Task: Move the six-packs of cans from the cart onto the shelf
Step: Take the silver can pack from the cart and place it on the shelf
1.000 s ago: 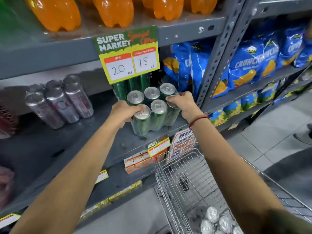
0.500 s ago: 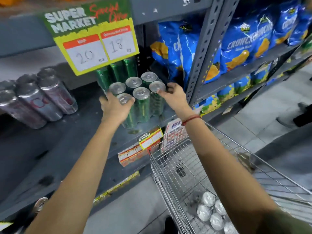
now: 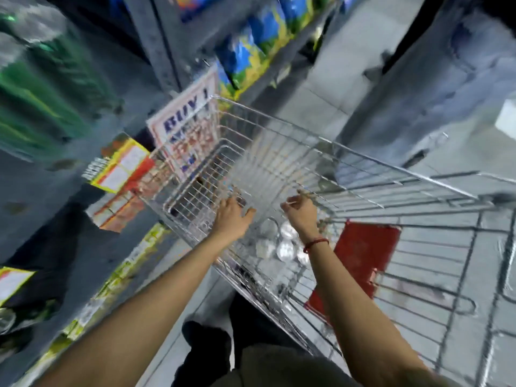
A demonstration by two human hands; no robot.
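The frame is motion-blurred. A six-pack of silver-topped cans lies at the bottom of the wire cart. My left hand hangs over the cart with fingers spread and nothing in it. My right hand, with a red thread at the wrist, is just right of it above the cans, fingers loosely curled and empty. The green six-pack stands on the grey shelf at the upper left, apart from both hands.
A red flap sits in the cart's child seat on the right. Price tags and a "BUY 1" sign hang off the shelf edge beside the cart. Blue snack bags fill shelves further back. Tiled floor lies to the right.
Both hands let go of the green six-pack on the shelf and dropped down over the cart. The view swung down and right toward the cart.
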